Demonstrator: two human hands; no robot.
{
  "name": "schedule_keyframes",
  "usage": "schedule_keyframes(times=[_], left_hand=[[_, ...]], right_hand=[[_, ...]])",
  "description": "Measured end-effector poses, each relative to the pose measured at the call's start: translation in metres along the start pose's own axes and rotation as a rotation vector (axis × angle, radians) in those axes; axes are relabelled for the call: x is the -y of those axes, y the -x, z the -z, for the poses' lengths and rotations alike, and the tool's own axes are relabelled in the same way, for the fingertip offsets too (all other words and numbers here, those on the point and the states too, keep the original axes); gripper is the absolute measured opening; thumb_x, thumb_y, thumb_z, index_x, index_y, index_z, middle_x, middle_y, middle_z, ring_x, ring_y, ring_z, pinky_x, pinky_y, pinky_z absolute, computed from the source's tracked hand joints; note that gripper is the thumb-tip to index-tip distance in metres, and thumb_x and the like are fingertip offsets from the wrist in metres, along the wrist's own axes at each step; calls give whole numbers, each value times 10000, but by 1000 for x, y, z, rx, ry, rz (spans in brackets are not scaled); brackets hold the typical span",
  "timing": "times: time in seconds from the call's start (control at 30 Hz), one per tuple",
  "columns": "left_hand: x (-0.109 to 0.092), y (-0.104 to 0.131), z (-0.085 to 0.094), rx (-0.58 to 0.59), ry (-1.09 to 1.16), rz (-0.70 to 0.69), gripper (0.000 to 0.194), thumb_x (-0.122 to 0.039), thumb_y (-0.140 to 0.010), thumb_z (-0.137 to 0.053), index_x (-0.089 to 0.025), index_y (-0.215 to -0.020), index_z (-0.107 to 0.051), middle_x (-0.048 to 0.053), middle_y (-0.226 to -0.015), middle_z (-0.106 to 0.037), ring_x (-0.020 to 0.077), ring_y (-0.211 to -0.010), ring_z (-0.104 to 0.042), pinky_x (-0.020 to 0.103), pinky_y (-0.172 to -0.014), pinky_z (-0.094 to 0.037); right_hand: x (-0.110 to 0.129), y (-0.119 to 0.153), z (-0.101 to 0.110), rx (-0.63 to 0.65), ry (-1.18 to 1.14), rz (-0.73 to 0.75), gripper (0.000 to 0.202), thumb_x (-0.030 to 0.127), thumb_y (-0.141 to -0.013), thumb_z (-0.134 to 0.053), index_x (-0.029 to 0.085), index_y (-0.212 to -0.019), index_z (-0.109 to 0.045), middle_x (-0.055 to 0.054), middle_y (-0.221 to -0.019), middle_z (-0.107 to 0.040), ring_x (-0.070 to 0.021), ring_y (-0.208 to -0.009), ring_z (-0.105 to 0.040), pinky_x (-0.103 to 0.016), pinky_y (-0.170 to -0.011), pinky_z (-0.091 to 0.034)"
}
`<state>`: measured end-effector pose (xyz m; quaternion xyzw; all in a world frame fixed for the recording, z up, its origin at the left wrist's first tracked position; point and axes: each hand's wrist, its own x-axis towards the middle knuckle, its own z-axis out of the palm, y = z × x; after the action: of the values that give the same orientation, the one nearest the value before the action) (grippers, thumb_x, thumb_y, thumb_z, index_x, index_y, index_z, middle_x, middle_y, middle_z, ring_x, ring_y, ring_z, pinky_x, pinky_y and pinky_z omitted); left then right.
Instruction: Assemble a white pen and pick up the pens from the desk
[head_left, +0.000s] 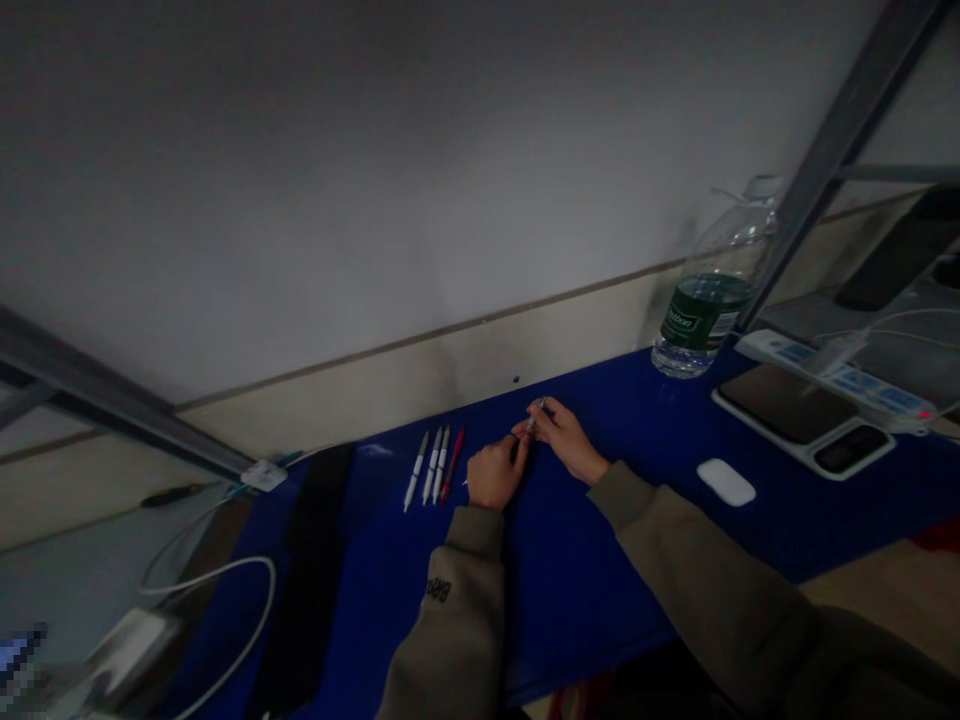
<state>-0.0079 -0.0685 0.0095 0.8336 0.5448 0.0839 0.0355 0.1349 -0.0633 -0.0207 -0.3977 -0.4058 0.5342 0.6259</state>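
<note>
Over the blue tabletop (570, 560), my right hand (566, 437) pinches a slim grey-and-white pen (534, 417), most of it covered by fingers. My left hand (495, 474) is closed at the pen's lower end, its fingertips meeting those of the right. A small pale tip shows at the left edge of my left hand; what it belongs to is hidden. Just left of that hand lie a red pen (453, 465) and three white-and-grey pens (417, 472), side by side and roughly parallel.
A large water bottle (709, 290) stands against the wall at the right. Nearby are a power strip (840, 375), a flat scale-like device (787, 400) and a white mouse-shaped object (726, 482). A long black item (307, 570) and a white cable (274, 590) lie left.
</note>
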Motion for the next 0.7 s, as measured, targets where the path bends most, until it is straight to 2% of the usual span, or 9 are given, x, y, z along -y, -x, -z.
schedule_keyframes(times=[0.07,0.23,0.53,0.7], left_hand=[[1,0,-1,-15,3,-1,584,-579,-935,-176,-244,-1005,-649,71,-872,-705,199,-782,-657,250,-614,-376],[2,-1,-3,-39,-16,39,604,-574,-939,-163,-213,-861,-641,73,-830,-699,194,-769,-650,246,-589,-352],[5,-4,-4,-64,-4,27,569,-564,-944,-189,-206,-819,-613,68,-819,-695,185,-736,-641,244,-546,-285],[6,-4,-2,-100,55,-2,510,-532,-955,-204,-208,-842,-582,47,-782,-680,167,-700,-639,241,-547,-296]], right_hand=[[-1,1,-2,-12,-25,-2,350,508,-806,-577,220,-967,-460,-18,-764,-683,-145,-711,-677,-317,-736,-539],[1,-3,2,-104,-85,-1,382,539,-808,-551,226,-987,-424,-11,-737,-678,-143,-639,-660,-329,-677,-552],[-9,-9,4,-20,82,-2,358,491,-749,-641,208,-880,-464,0,-721,-652,-137,-639,-648,-273,-602,-535],[-8,-10,5,-13,67,-15,364,475,-720,-675,197,-843,-476,-10,-742,-646,-144,-675,-645,-299,-655,-538]])
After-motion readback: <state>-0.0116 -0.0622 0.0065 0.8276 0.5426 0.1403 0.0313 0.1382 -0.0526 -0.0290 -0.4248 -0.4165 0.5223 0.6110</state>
